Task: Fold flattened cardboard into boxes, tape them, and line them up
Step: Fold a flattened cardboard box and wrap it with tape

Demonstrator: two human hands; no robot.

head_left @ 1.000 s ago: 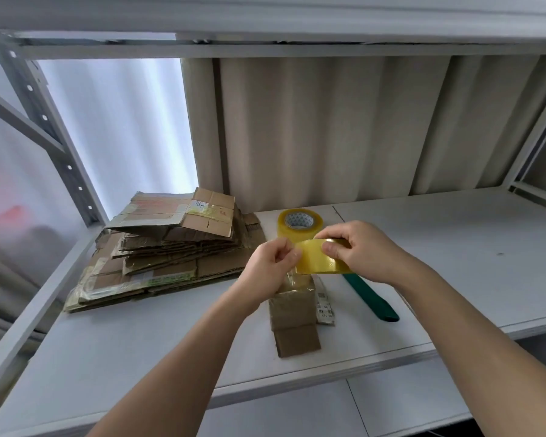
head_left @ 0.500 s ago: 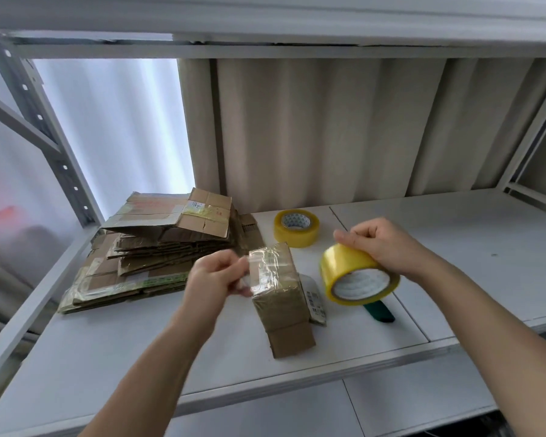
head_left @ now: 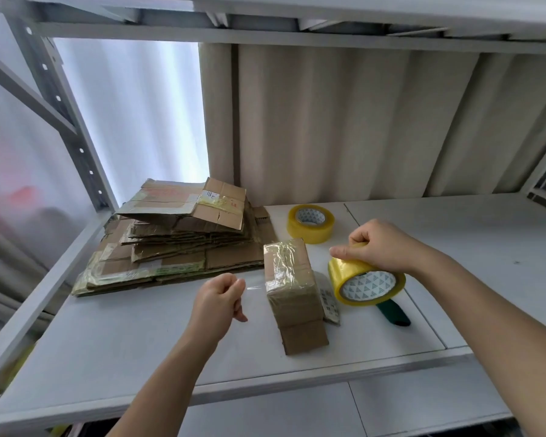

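While your left hand (head_left: 218, 302) pinches the tape end and right hand (head_left: 380, 247) grips the roll (head_left: 364, 283), the box (head_left: 292, 291) lies between them, long axis toward you.

The box (head_left: 293, 298) is matt brown cardboard under glossy clear film. At its 2 o'clock, the tape roll (head_left: 364, 280) is shiny yellow plastic.

a small brown cardboard box (head_left: 293, 291) lies near the middle of the shelf (head_left: 108, 342), close to its front edge, its far end wrapped in clear tape. a stack of flattened cardboard (head_left: 174, 241) sits at the back left corner. one yellow tape roll (head_left: 310, 223) lies flat behind the box; another (head_left: 364, 283) is tilted up just right of it.
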